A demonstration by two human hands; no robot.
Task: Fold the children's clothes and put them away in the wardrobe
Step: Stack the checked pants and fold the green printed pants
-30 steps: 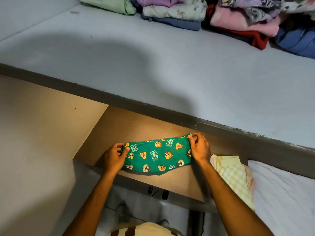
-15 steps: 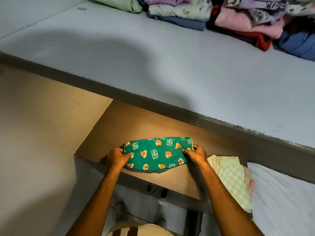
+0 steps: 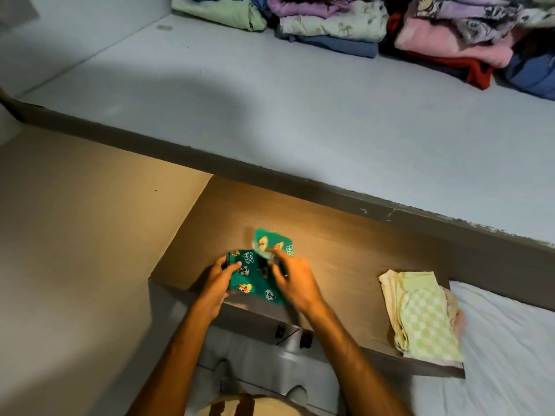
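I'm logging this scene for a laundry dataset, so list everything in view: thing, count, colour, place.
green cartoon-print garment: one, green with cartoon figures, on the wooden surface, partly folded, right end lifted
checked folded clothes: one small pile, pale green-and-white check over cream, right end of the wooden surface
wooden surface: one, brown, below the shelf
shelf: one, pale grey-blue, upper half
folded clothes stacks: several, light green, lilac, blue, pink, red, back of the shelf
left hand: one, in a grip on the garment's left edge
right hand: one, blurred, folding the garment's right end over
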